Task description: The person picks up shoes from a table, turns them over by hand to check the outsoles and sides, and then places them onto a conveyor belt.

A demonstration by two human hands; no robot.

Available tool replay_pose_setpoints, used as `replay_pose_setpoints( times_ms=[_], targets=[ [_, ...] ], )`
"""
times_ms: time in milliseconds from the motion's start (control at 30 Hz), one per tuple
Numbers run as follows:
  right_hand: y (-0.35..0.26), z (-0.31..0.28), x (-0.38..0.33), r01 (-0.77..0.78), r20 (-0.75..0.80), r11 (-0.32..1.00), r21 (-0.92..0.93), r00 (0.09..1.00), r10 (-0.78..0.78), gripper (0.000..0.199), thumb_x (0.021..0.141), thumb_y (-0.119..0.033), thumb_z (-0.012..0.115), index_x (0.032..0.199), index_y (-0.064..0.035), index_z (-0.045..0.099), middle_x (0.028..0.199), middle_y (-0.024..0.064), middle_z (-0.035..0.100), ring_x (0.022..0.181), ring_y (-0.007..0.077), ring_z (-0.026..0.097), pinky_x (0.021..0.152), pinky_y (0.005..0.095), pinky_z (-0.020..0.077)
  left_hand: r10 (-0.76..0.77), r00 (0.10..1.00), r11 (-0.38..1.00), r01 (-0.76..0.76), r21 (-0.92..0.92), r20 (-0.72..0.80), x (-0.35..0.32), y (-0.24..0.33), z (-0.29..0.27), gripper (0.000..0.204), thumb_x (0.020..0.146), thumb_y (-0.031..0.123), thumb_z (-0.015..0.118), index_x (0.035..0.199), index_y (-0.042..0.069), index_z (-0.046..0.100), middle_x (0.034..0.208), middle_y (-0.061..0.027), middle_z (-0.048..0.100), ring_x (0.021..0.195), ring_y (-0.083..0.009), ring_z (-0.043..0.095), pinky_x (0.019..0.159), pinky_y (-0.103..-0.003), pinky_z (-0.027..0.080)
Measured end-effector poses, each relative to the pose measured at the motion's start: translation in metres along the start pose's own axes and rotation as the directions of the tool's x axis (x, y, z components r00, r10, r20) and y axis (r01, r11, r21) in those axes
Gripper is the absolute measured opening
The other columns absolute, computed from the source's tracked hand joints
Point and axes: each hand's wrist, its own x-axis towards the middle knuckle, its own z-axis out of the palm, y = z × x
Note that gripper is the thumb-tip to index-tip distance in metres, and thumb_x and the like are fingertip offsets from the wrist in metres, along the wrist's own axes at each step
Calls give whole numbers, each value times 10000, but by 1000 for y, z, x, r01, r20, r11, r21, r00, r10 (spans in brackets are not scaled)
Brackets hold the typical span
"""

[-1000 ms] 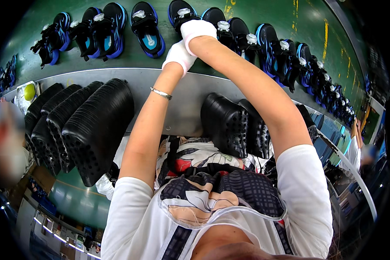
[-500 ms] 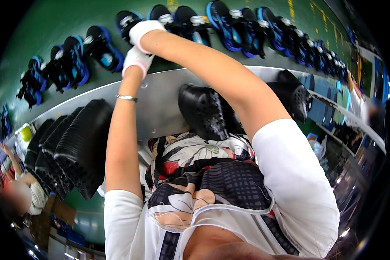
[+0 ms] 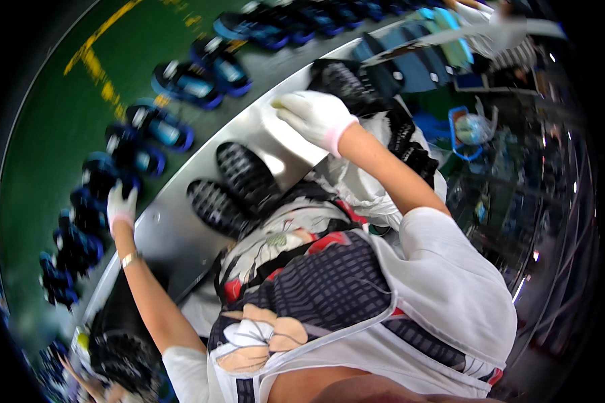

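Take in first a green surface, then a grey metal ledge along its edge, bearing two black blocks and, farther right, a black piece. Next, on the green surface, find a row of blue-trimmed shoes, including one dark shoe just ahead of the left hand. See the gloved right hand over the ledge, fingers extended, apparently holding nothing. See thumb and fingers parted on the smaller-looking left; cannot tell whether touching or gripping. Judge the step as reaching along the row, and the next move as calling for settling left fingers squarely on that shoe
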Motion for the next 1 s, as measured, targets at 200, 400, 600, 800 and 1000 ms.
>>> replay_pose_setpoints(
  times_ms=[200,400,600,800,1000],
  targets=[
    [62,-59,-77,-319,-342,936,-151,905,253,206,820,-185,591,1000,-89,622,903,121,630,865,318,594,760,400,488,203,900,966,-248,-71,-386,-32,75,-7,374,853,213,627,1175,32,571,1077,-193,541,990,-332,532,883,-380,422],
    [88,-60,-88,-373,-100,927,-24,924,369,414,779,-231,632,1167,-110,554,1143,118,569,1054,309,549,874,384,472,41,986,957,-85,-276,-161,-14,72,22,485,823,301,646,1252,98,545,1142,-211,533,1018,-354,543,885,-390,427],
    [109,-56,-88,-184,-118,983,-15,976,181,389,769,-214,633,1135,-108,555,1099,133,564,1001,314,566,839,400,479,35,995,999,-39,-33,-97,7,101,21,488,837,383,609,1186,43,592,1073,-248,579,997,-408,540,863,-432,429],
    [125,-59,-81,-66,13,996,-63,998,67,378,757,-240,651,1100,-120,550,1152,132,532,989,340,581,788,446,500,113,991,992,-117,-50,-73,34,89,40,426,858,333,597,1109,-10,622,1007,-252,636,925,-403,599,815,-429,460],
    [134,-68,-74,-12,99,989,-150,995,27,449,735,-267,675,1145,-135,545,1142,139,532,1007,341,579,794,451,501,24,996,996,-17,-87,81,41,99,36,366,884,247,581,1114,-37,606,1025,-195,659,906,-325,631,791,-361,469]
  ],
)
